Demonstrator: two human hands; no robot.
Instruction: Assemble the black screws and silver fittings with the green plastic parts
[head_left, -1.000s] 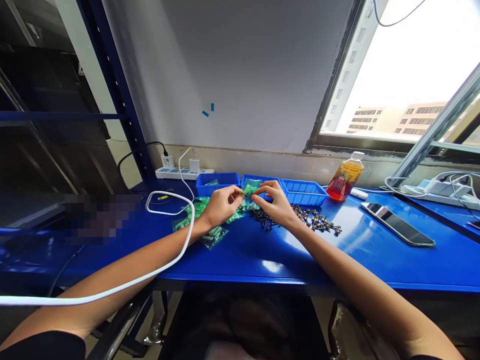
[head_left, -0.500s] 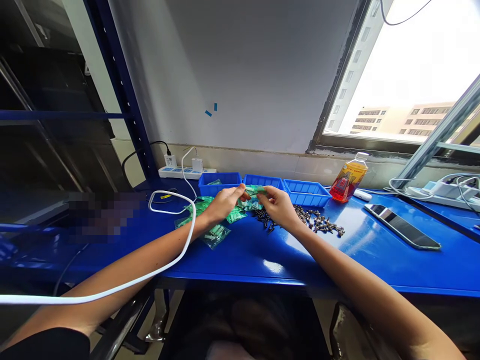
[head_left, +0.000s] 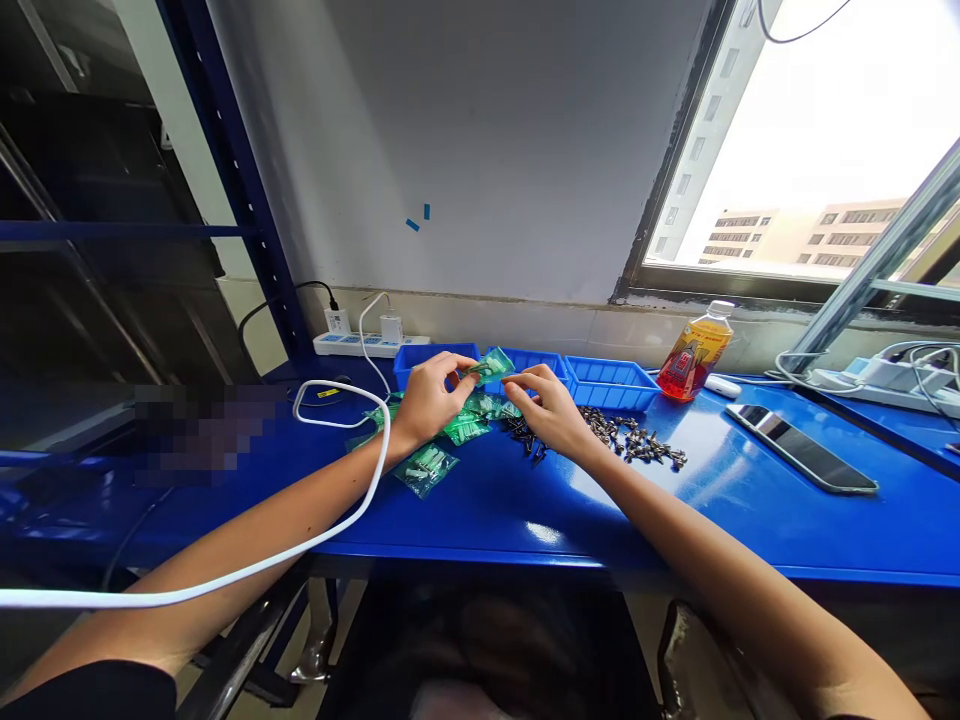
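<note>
My left hand [head_left: 433, 398] pinches a small clear green bag [head_left: 492, 366] with pale, slim pieces inside, tilted up above the desk. Just to its right, my right hand [head_left: 551, 408] has thumb and forefinger brought together near the bag's lower edge. Whether anything sits between those fingertips is too small to tell. Beneath the hands lies a heap of similar green bags [head_left: 466, 426], and one bag [head_left: 425, 468] rests at its front. Loose dark screws [head_left: 532, 445] lie under my right hand, with more brownish screws [head_left: 637, 440] spread to the right.
Three blue bins stand along the wall, the right-hand bin [head_left: 611, 385] among them. A drink bottle [head_left: 696, 352] and a phone [head_left: 801, 448] are on the right. A white cable [head_left: 352, 515] loops across my left forearm. Behind it sits a power strip [head_left: 367, 345].
The bag, held between both hands before, has tipped upward in my left hand. My left hand has turned, and my right fingers have drawn slightly down from the bag.
</note>
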